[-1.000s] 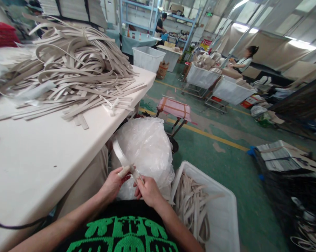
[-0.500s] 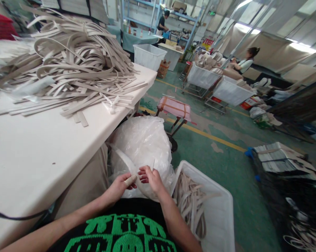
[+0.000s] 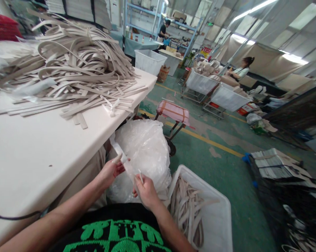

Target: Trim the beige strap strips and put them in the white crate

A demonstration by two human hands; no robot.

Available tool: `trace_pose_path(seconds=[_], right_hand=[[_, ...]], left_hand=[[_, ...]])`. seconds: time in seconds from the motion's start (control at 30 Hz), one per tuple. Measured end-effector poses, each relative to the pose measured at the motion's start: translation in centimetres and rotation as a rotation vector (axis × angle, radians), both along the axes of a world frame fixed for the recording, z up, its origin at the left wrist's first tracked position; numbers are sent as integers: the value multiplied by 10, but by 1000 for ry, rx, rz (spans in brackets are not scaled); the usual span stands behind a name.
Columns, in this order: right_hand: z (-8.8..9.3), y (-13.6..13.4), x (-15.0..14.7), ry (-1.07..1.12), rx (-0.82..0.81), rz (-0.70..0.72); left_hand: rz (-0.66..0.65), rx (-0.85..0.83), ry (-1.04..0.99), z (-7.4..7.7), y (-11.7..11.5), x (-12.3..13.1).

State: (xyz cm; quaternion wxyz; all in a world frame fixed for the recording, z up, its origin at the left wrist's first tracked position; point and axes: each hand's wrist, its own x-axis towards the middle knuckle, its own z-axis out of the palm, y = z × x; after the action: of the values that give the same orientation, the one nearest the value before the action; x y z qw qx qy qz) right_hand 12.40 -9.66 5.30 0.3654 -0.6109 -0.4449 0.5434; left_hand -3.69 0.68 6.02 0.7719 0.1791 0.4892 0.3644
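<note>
Our right hand point(image 3: 146, 190) has thumb and fingers clamped on the near end of a pale strip point(image 3: 118, 148); a thin, light piece point(image 3: 141, 177) stands up from the same grip, too small for us to identify. From this hold the strip runs forward and to the left, passing our left hand point(image 3: 111, 172), whose fingers are curled at its side; whether they grip it, we cannot tell. We note a pale cover point(image 3: 117, 158) on one left digit. Beyond the strip lies a clear plastic bag point(image 3: 147, 143). Right of the right hand, a white bin point(image 3: 218, 224) contains tan strips point(image 3: 186, 206); at left, a heap point(image 3: 81, 66) of similar strips rests on the table point(image 3: 42, 147).
</note>
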Motion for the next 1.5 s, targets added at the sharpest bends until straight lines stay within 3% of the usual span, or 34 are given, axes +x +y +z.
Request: trace_pose_path(seconds=[0.07, 0.17, 0.37, 0.43, 0.57, 0.67, 0.7, 0.83, 0.9, 1.03, 1.2, 1.4, 1.5], right_hand=[[-3, -6, -4, -22, -3, 37], [-2, -2, -9, -20, 27, 60], [3, 25, -9, -72, 134, -90], [6, 27, -8, -41, 150, -62], [14, 20, -10, 96, 85, 110], [14, 15, -13, 92, 86, 75], [12, 15, -14, 66, 97, 43], [5, 17, -16, -30, 108, -8], [4, 19, -16, -52, 128, -25], [4, 23, -15, -69, 199, -36], [-3, 18, -16, -86, 168, 24], [-6, 18, -17, -85, 169, -12], [-9, 17, -16, -92, 163, 16]], left_hand=[[95, 58, 39, 3, 10, 7], [91, 113, 34, 5, 8, 19], [-164, 308, -38, 11, -26, 34], [-243, 362, -25, 14, -33, 32], [-233, 345, 57, 18, -35, 21], [-349, 322, -15, 19, -31, 18], [-313, 321, -33, 19, -28, 18], [74, 304, 3, 15, -16, 20], [42, 287, -2, 11, -17, 21], [-178, 266, -62, 5, -23, 22], [101, 226, -8, 14, -8, 17], [-70, 202, -30, 14, -17, 19], [69, 230, -18, 13, -10, 16]])
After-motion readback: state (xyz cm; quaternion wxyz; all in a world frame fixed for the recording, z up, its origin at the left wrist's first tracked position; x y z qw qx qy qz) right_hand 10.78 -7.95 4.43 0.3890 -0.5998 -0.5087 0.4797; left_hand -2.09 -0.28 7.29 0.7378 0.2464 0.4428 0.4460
